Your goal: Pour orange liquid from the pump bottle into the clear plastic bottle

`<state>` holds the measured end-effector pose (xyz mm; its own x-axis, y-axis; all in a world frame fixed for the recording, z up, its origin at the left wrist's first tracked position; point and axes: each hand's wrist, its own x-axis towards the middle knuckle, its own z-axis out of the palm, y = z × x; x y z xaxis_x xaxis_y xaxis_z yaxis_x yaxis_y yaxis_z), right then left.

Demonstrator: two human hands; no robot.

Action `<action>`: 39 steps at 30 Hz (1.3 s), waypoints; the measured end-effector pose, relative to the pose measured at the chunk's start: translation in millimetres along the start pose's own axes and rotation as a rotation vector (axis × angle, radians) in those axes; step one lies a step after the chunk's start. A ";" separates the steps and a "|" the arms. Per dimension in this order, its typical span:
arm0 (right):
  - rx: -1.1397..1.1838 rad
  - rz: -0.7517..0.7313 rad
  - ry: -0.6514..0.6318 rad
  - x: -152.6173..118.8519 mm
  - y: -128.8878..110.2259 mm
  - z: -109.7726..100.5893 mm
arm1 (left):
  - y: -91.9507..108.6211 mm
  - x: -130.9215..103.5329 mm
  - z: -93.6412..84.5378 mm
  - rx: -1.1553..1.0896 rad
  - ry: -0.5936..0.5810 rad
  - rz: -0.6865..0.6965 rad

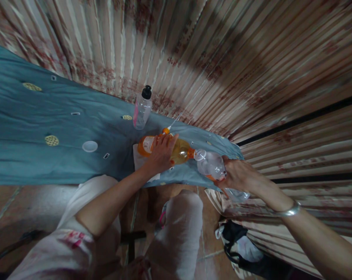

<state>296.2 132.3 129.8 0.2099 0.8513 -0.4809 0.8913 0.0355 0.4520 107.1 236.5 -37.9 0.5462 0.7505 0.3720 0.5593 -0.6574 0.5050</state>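
My left hand (163, 152) is wrapped round the body of a bottle of orange-yellow liquid (182, 151), which lies tipped nearly sideways with its neck to the right. That neck meets the mouth of a clear plastic bottle (210, 165), also tilted, its base lower and to the right. Around the clear bottle my right hand (232, 173) is closed; an orange patch shows on its lower side. Just behind the left hand sits an orange pump top (165, 131) with a white tube. Whether liquid is flowing between the two necks is too blurred to tell.
A clear squeeze bottle with a black cap (142, 109) stands at the back of the teal-covered surface (73, 155). Left lies a round white lid (90, 146). White paper (139, 159) lies beneath the orange bottle. Pleated curtains (176, 50) hang behind and right; a dark bag (237, 237) is on the floor.
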 end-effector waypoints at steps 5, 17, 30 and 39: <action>0.007 -0.005 -0.004 1.0 2.6 3.1 | 0.5 0.1 -1.3 -0.015 -0.005 0.002; 0.018 -0.010 0.003 0.6 1.5 1.5 | -0.1 0.1 -0.4 0.001 -0.003 0.002; 0.028 -0.017 -0.002 0.1 1.9 1.1 | -0.7 -0.1 0.7 -0.014 0.001 0.002; 0.017 -0.007 -0.011 1.2 1.8 2.5 | -1.0 0.3 0.7 -0.008 0.006 0.015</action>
<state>299.1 132.1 128.1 0.2075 0.8454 -0.4923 0.8995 0.0329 0.4357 107.1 237.3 -38.9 0.5503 0.7413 0.3842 0.5462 -0.6676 0.5058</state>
